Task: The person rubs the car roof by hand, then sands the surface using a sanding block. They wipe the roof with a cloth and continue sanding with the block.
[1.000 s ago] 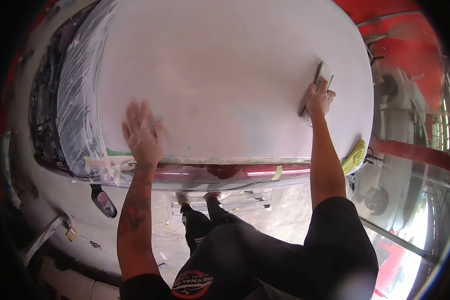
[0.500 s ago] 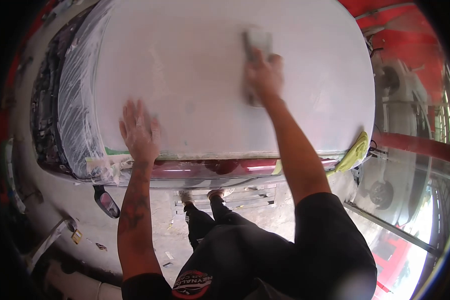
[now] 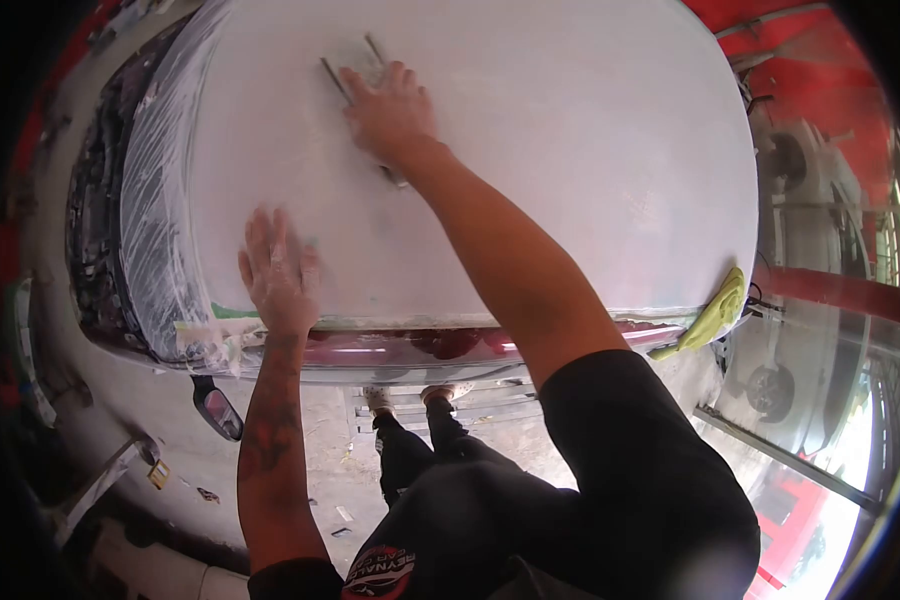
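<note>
A car roof [image 3: 570,150] coated in dull white primer fills the upper view. My right hand [image 3: 390,112] reaches far across it to the upper left and presses a flat sanding block [image 3: 355,60] onto the surface; the block's far end shows past my fingers. My left hand [image 3: 278,270] lies flat with fingers spread on the roof near its front edge, holding nothing. Both forearms are bare and dusted with powder.
Clear plastic sheeting [image 3: 155,200] and masking tape cover the windscreen at left. A yellow cloth [image 3: 715,310] hangs off the roof's right edge. A side mirror [image 3: 217,407] juts out below. The red door sill [image 3: 450,345] and my feet on steps [image 3: 440,400] lie beneath.
My right hand has swept the sanding block from the right side of the roof leftward and further away. My left hand stayed planted in place.
</note>
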Demonstrator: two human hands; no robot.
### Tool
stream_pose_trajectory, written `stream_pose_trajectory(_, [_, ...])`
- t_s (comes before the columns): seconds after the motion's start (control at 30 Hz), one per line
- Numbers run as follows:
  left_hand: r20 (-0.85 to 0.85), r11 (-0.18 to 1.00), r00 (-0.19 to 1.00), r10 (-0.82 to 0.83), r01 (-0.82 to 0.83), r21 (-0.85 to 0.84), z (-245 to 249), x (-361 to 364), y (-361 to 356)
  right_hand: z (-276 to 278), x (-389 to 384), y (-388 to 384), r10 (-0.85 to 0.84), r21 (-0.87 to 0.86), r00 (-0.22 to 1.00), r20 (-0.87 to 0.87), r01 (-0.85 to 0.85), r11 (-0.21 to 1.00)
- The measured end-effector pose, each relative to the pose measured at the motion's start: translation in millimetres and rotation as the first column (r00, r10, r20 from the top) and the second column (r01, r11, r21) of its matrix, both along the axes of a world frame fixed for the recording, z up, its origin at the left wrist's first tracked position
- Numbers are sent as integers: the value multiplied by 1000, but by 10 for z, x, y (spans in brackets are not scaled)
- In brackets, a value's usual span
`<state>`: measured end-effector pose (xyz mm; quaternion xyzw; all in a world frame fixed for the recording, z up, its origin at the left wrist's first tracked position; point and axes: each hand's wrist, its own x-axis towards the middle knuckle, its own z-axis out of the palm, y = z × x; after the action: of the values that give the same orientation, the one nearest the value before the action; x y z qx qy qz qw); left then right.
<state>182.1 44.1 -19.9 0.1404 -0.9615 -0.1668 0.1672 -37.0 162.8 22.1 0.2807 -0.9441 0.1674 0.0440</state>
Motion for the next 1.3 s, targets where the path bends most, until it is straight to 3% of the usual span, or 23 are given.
stream_pose_trajectory(0.07, [-1,1000,1000,2,-2,0,-10,-18,13,36,-166,740,-210,39,977,-44,211,977])
stream_pose_trajectory(0.1, [6,1000,1000,11,-11,-3,-9,-4,17,92,-310,1223,-367,122,928,61,358,926])
stream_pose_trajectory(0.13, [-4,1000,1000,14,-14,4,-12,-22,22,63,-402,1771,-487,89,873,38,483,871])
stream_pose_trajectory(0.2, [9,999,999,34,-33,-30,-19,-25,27,153,-552,2666,-718,243,696,0,696,675])
stream_pose_trajectory(0.23, [3,999,999,51,-50,-21,-10,-47,34,181,-573,2925,-765,192,642,61,744,640])
stream_pose_trajectory(0.27, [19,999,999,46,-46,-9,16,-51,40,166,-604,2882,-778,235,628,13,755,613])
stream_pose_trajectory(0.37, [28,999,999,32,-32,-7,12,-27,11,296,-590,1917,-683,202,729,44,663,720])
stream_pose_trajectory(0.4, [15,1000,1000,24,-24,-7,-5,-9,23,146,-602,1485,-547,95,832,94,539,837])
stream_pose_trajectory(0.5, [8,1000,1000,28,-28,-14,24,-20,40,16,-371,49,-249,36,968,11,248,968])
stream_pose_trajectory(0.53, [8,999,1000,25,-25,-21,30,-7,51,53,-319,-131,-199,39,977,79,196,980])
stream_pose_trajectory(0.6, [-9,1000,1000,12,-12,-6,40,-22,36,112,-319,-89,-152,32,980,132,149,988])
stream_pose_trajectory(0.67, [-10,1000,1000,8,-8,2,34,-25,24,68,-393,420,-189,72,982,32,186,980])
stream_pose_trajectory(0.77, [4,1000,1000,19,-19,-4,-4,-14,31,106,-616,1812,-515,155,857,19,506,849])
stream_pose_trajectory(0.83, [9,999,999,32,-32,-19,-10,-9,9,25,-783,2769,-729,210,684,-21,716,666])
stream_pose_trajectory(0.87, [15,999,999,36,-36,-15,-9,-19,11,63,-807,2710,-723,210,691,-25,710,672])
stream_pose_trajectory(0.93, [32,999,999,43,-43,-10,-13,-9,21,181,-737,2623,-822,212,569,-18,806,553])
stream_pose_trajectory(1.0, [26,1000,999,31,-31,-1,0,-19,16,410,-576,1797,-660,178,747,77,641,747])
stream_pose_trajectory(1.03, [34,999,999,32,-31,-8,-5,-11,27,269,-626,1360,-577,152,795,188,557,816])
stream_pose_trajectory(1.07, [30,1000,999,27,-27,-7,-1,1,29,154,-520,877,-443,30,894,68,442,896])
stream_pose_trajectory(1.1, [14,1000,1000,19,-19,-12,4,-23,19,-132,-514,409,-336,28,931,-144,343,939])
stream_pose_trajectory(1.17, [12,999,1000,6,-5,-31,-10,0,14,24,-300,-202,-127,72,992,4,127,989])
stream_pose_trajectory(1.23, [1,999,1000,8,-8,-38,-18,4,19,19,-322,-93,-94,59,996,2,94,994])
stream_pose_trajectory(1.3, [2,1000,1000,16,-16,-18,-15,-5,21,39,-438,436,-169,39,985,-36,171,985])
